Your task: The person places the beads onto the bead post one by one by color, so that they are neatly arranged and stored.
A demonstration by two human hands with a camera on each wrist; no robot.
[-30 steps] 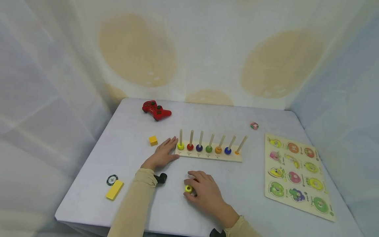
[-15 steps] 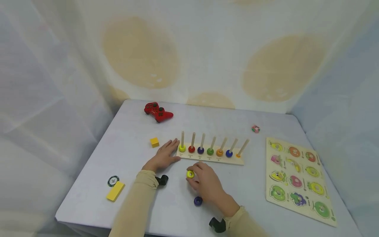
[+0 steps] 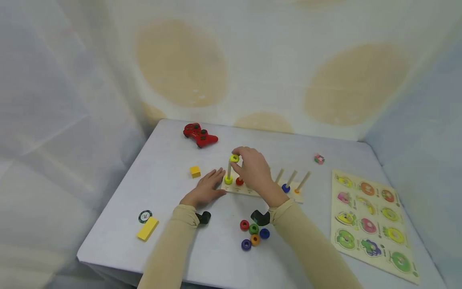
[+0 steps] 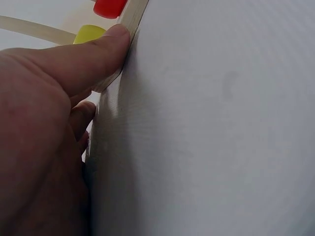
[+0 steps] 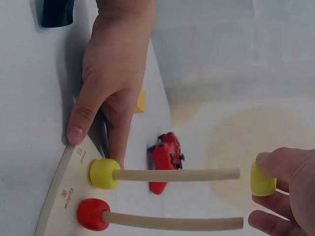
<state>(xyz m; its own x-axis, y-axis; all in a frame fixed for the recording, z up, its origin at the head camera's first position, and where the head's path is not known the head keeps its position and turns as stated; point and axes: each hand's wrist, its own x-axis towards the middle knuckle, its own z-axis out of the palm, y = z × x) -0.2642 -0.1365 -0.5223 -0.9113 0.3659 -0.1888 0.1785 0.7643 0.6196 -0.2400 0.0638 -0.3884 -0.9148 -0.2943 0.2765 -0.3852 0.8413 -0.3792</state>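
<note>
- A person's right hand (image 3: 254,168) pinches a yellow ring (image 3: 234,158) between fingertips, holding it just above the top of the leftmost peg (image 3: 229,170) of a wooden peg board (image 3: 249,190).
- In the right wrist view, the yellow ring (image 5: 262,180) sits just past the peg's tip, not yet threaded on.
- The left hand (image 3: 205,188) lies flat on the table (image 3: 173,160), fingers spread and relaxed, thumb pressing the peg board's left end.
- A second yellow ring (image 3: 228,180) and a red ring (image 3: 239,181) sit at the bases of the board's first two pegs.
- Five loose rings (image 3: 254,235) cluster on the table in front of the peg board.
- A red game controller (image 3: 200,135) lies behind the board.
</note>
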